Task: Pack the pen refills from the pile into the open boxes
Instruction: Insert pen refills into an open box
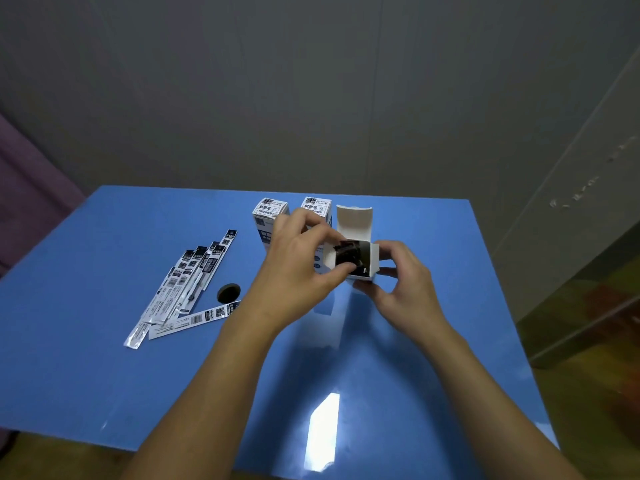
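Note:
A pile of pen refills (187, 282) in flat silver-and-black sleeves lies on the left of the blue table (104, 375). An open white box (363, 233) stands right of the middle with its lid flap up. Dark refill ends (349, 256) show in its mouth. My left hand (298, 271) pinches those refill ends at the opening. My right hand (405, 285) grips the box from its right side and below. Two shut white boxes (270, 211) (317, 206) stand just behind my left hand.
A round dark hole (228, 293) sits in the table beside the pile. The table's near edge runs across the bottom of the view. A purple surface (27, 188) lies at the far left and a grey wall behind.

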### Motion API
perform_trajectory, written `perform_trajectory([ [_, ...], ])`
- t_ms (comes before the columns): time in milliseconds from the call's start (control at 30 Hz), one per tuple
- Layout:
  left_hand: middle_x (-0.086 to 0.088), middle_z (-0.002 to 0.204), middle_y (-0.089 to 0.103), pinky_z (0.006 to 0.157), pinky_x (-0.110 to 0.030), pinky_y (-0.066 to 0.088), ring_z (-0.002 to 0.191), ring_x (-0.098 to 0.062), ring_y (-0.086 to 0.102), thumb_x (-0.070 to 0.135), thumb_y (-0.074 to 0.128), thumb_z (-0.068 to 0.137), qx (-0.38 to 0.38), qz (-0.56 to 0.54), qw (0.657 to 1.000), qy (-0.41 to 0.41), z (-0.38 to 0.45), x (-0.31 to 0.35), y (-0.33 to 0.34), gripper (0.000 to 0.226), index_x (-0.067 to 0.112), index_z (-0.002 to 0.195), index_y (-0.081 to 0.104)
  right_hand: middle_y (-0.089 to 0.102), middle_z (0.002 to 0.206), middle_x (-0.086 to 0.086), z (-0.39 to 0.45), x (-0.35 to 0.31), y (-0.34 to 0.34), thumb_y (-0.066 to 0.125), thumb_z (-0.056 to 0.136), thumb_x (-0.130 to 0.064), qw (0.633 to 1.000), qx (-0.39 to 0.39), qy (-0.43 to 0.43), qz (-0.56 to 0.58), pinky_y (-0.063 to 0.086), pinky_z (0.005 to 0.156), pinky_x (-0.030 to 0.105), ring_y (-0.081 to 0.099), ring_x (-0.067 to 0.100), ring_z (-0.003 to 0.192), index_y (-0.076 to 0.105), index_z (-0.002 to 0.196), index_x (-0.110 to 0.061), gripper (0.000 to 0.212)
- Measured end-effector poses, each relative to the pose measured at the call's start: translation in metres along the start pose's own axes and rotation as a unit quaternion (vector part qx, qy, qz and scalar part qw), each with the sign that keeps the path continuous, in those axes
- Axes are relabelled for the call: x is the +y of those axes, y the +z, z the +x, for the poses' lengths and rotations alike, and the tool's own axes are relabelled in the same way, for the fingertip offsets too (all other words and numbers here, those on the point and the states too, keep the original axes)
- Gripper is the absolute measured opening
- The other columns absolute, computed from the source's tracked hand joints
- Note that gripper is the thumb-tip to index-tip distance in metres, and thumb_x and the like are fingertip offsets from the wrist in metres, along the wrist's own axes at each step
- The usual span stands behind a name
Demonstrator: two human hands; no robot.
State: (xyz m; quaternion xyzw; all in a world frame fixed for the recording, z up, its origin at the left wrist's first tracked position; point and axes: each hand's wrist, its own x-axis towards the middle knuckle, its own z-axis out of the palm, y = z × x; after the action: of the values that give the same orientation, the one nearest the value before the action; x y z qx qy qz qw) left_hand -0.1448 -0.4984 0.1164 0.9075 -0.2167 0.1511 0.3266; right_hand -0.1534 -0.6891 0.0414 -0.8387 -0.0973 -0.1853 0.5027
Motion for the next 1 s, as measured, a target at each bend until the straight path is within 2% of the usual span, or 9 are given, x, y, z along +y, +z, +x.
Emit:
perform_trajectory([
  [67,0.009,0.108,0.051,0.099,-0.017,0.033,0.111,-0.013,0.044,0.034,0.082,0.078,-0.008,-0.018,1.0,-0.007,0.0,0.001,-0.003,0.033,0.026,0.107,0.069,0.062,0.108,-0.009,0.001,0.001,0.0,0.085,0.075,-0.012,1.0,0.0,0.003,-0.003,0.052,0.085,0.017,0.06,0.009,0.102,0.059,0.114,-0.018,0.047],
  [133,0.011,0.11,0.053,0.092,-0.016,0.036,0.109,-0.009,0.047,0.033,0.082,0.079,-0.012,-0.038,0.999,-0.012,0.0,0.0,-0.006,0.034,0.028,0.109,0.067,0.062,0.108,-0.01,0.001,0.002,0.001,0.085,0.075,-0.012,1.0,-0.002,0.007,-0.005,0.053,0.084,0.018,0.06,0.009,0.101,0.059,0.114,-0.019,0.047],
  [267,0.015,0.104,0.055,0.077,-0.012,0.04,0.088,-0.002,0.053,0.026,0.079,0.083,0.008,-0.099,0.995,-0.027,-0.001,-0.001,-0.008,0.026,0.029,0.107,0.067,0.062,0.108,-0.012,0.001,0.007,0.002,0.085,0.075,-0.014,1.0,-0.008,0.024,-0.007,0.055,0.084,0.023,0.06,0.008,0.101,0.059,0.113,-0.021,0.047],
  [467,0.012,0.096,0.061,0.073,-0.028,0.052,0.083,-0.015,0.061,0.014,0.07,0.088,0.037,-0.124,0.988,-0.082,-0.014,-0.029,0.004,0.017,0.023,0.102,0.069,0.059,0.104,-0.013,0.001,0.017,0.008,0.081,0.078,-0.016,0.995,-0.014,0.097,-0.015,0.057,0.081,0.03,0.059,0.011,0.1,0.052,0.106,-0.03,0.043],
  [567,0.013,0.094,0.063,0.07,-0.017,0.048,0.083,-0.009,0.061,0.013,0.069,0.088,0.023,-0.08,0.991,-0.103,-0.026,-0.046,0.013,0.016,0.025,0.098,0.068,0.059,0.105,-0.009,0.006,0.021,0.009,0.081,0.08,-0.02,0.992,-0.014,0.127,-0.014,0.056,0.078,0.026,0.059,0.014,0.1,0.051,0.109,-0.024,0.042],
  [667,0.014,0.093,0.062,0.07,-0.006,0.04,0.085,0.002,0.057,0.016,0.068,0.089,-0.003,-0.02,0.991,-0.135,-0.038,-0.056,0.019,0.013,0.026,0.097,0.067,0.061,0.108,-0.009,0.008,0.022,0.01,0.079,0.082,-0.023,0.99,-0.025,0.134,-0.031,0.056,0.081,0.03,0.059,0.013,0.101,0.053,0.117,-0.018,0.044],
  [867,0.015,0.101,0.059,0.079,-0.028,0.05,0.088,-0.003,0.057,0.028,0.062,0.091,-0.052,0.07,0.98,-0.181,-0.06,-0.074,0.023,0.015,0.028,0.105,0.065,0.061,0.123,-0.003,0.009,0.026,0.006,0.075,0.086,-0.031,0.979,-0.084,0.158,-0.103,0.049,0.09,0.035,0.058,0.02,0.111,0.054,0.128,-0.015,0.05],
  [933,0.013,0.104,0.058,0.082,-0.031,0.05,0.094,-0.008,0.057,0.029,0.06,0.092,-0.061,0.101,0.973,-0.197,-0.067,-0.076,0.021,0.018,0.026,0.11,0.064,0.059,0.125,0.004,0.005,0.027,0.003,0.072,0.087,-0.036,0.955,-0.126,0.198,-0.183,0.048,0.091,0.036,0.057,0.025,0.114,0.054,0.128,-0.011,0.051],
  [1000,0.012,0.106,0.057,0.084,-0.034,0.051,0.102,-0.012,0.056,0.03,0.059,0.093,-0.064,0.133,0.965,-0.216,-0.077,-0.078,0.018,0.022,0.025,0.114,0.063,0.06,0.119,0.006,-0.004,0.024,-0.001,0.067,0.089,-0.035,0.924,-0.167,0.214,-0.268,0.047,0.082,0.034,0.057,0.027,0.109,0.058,0.118,-0.011,0.038],
])
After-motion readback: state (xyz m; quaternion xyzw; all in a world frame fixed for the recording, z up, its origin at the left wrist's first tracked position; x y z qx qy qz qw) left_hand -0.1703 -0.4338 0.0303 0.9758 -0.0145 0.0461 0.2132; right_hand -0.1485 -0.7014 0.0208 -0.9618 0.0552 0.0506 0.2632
